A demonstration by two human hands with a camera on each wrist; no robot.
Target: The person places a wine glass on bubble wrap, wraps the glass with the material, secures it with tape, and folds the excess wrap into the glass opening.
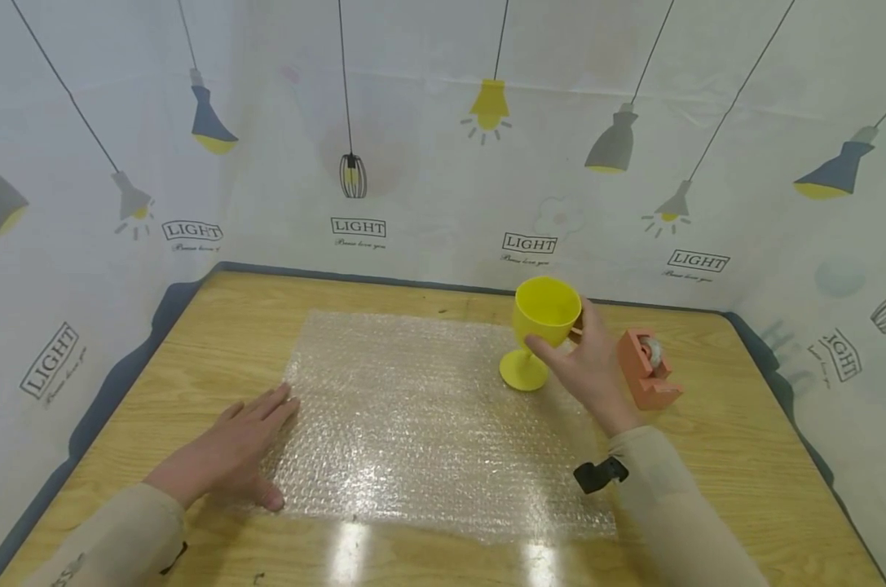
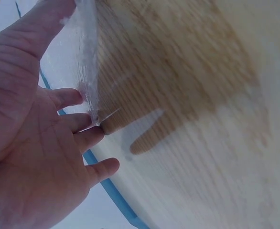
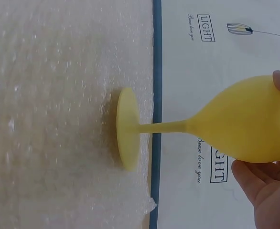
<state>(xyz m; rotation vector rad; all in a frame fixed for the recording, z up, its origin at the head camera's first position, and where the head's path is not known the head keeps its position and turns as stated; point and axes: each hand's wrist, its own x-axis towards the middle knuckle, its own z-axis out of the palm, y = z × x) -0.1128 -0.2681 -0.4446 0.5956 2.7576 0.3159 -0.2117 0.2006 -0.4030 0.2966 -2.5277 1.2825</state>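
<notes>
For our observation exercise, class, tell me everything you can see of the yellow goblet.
The yellow goblet is plain and smooth, perhaps plastic, with a deep bowl, slim stem and round foot. It is roughly upright over the far right part of the bubble wrap; whether its foot touches the sheet is unclear. The right hand grips the bowl. No contents show inside.

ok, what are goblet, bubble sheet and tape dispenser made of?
Goblet: maybe plastic or coated glass; matte, even yellow, no sharp glints.
Bubble sheet: likely plastic film; transparent, glossy, glinting bubbles.
Tape dispenser: probably moulded plastic, uniform coral; finish unclear.
</notes>
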